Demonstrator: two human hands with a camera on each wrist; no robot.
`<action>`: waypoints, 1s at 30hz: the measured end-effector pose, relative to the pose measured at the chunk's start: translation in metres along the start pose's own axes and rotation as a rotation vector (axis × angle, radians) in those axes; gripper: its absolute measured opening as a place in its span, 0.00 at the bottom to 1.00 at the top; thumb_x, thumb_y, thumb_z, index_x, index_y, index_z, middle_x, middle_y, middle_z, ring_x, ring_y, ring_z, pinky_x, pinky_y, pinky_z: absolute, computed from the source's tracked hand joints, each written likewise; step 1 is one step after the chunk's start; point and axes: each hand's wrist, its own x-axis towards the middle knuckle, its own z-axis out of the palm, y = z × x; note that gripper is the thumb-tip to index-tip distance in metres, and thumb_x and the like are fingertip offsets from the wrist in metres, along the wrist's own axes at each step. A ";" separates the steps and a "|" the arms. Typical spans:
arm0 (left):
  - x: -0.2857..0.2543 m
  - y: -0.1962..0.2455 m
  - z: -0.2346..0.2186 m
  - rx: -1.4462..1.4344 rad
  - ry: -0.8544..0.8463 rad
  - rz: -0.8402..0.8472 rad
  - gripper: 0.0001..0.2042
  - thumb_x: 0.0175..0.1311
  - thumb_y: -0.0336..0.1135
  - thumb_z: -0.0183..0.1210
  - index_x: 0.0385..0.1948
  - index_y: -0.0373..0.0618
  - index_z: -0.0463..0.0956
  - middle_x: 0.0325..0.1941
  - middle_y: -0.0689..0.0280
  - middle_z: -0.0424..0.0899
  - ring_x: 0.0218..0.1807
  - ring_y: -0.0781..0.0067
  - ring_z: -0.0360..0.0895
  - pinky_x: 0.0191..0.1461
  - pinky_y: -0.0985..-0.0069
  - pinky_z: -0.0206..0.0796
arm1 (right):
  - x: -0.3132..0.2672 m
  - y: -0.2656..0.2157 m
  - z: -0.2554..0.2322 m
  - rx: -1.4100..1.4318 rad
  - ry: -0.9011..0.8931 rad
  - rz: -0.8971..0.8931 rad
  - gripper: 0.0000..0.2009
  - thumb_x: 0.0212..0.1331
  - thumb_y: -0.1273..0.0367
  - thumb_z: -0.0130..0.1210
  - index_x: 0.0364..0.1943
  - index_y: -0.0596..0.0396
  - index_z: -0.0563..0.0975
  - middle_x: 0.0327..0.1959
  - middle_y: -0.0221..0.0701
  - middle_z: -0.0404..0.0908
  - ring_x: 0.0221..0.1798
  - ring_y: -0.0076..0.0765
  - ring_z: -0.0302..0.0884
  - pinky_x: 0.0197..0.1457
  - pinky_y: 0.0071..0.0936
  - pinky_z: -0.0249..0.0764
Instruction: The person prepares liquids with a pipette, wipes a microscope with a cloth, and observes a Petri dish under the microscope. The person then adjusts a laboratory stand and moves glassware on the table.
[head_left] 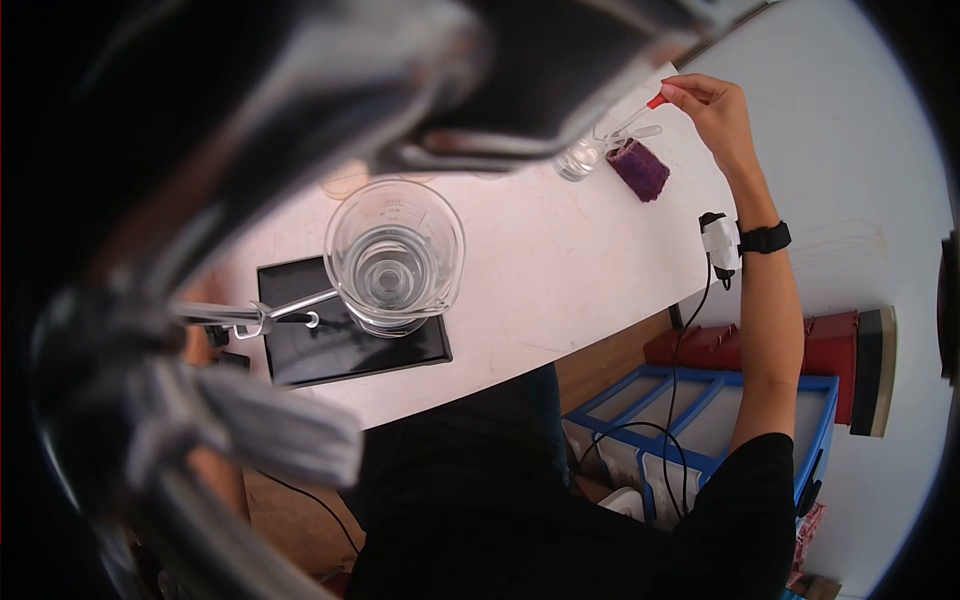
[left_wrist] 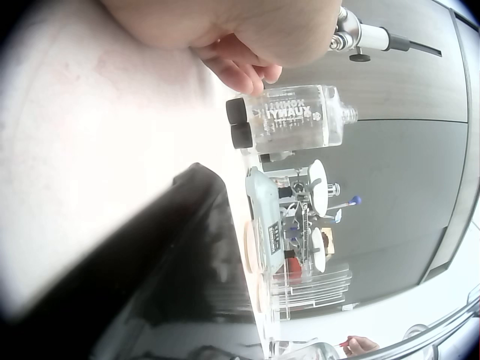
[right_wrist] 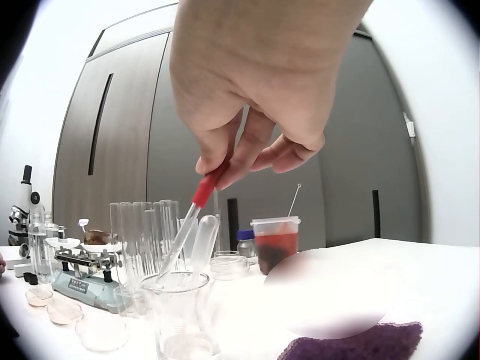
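Note:
Thumb and fingers of my right hand (head_left: 715,110) pinch the red rubber bulb (right_wrist: 206,189) of a glass dropper (right_wrist: 180,241). The dropper slants down into a small glass beaker (right_wrist: 180,311) with a little clear liquid in it. A translucent plastic pipette (right_wrist: 204,244) leans in the same beaker, its rounded end up. Beside the beaker lies a purple block (head_left: 640,172) with a rough surface. In the left wrist view, my left hand (left_wrist: 244,41) is low at the table with loosely curled fingers, near clear bottles (left_wrist: 296,120); the head view mostly hides it.
A large beaker of clear liquid (head_left: 395,255) stands over a black board (head_left: 300,350), with a metal arm beside it. A balance (right_wrist: 90,281), several test tubes (right_wrist: 146,240) and a tub of red liquid (right_wrist: 275,241) stand nearby. Blurred dark metal equipment blocks the head view's upper left.

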 end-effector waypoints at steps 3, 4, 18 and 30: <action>-0.002 0.004 -0.001 0.033 0.005 0.007 0.10 0.59 0.17 0.53 0.41 0.38 0.77 0.36 0.65 0.83 0.34 0.82 0.76 0.37 0.89 0.62 | 0.000 0.001 -0.003 -0.014 0.014 0.014 0.09 0.58 0.68 0.63 0.37 0.62 0.83 0.30 0.33 0.86 0.35 0.22 0.80 0.43 0.19 0.73; -0.003 0.005 -0.002 0.054 0.009 -0.004 0.10 0.59 0.18 0.53 0.41 0.38 0.77 0.36 0.65 0.83 0.34 0.83 0.76 0.36 0.90 0.61 | 0.000 0.000 -0.003 -0.015 0.014 0.013 0.09 0.58 0.68 0.63 0.37 0.62 0.83 0.30 0.33 0.86 0.35 0.22 0.80 0.43 0.19 0.73; 0.001 -0.014 -0.020 0.070 0.006 0.031 0.08 0.61 0.19 0.54 0.40 0.37 0.78 0.37 0.65 0.83 0.35 0.82 0.77 0.38 0.88 0.65 | -0.015 -0.001 -0.020 0.135 0.202 0.019 0.11 0.57 0.69 0.64 0.39 0.64 0.83 0.34 0.34 0.85 0.39 0.24 0.80 0.49 0.20 0.72; 0.020 -0.018 -0.022 -0.044 0.021 0.009 0.10 0.60 0.16 0.51 0.42 0.32 0.76 0.40 0.59 0.81 0.39 0.75 0.79 0.43 0.84 0.69 | -0.038 0.059 -0.034 0.119 0.384 0.214 0.11 0.55 0.70 0.65 0.38 0.64 0.83 0.33 0.34 0.85 0.38 0.22 0.78 0.46 0.18 0.70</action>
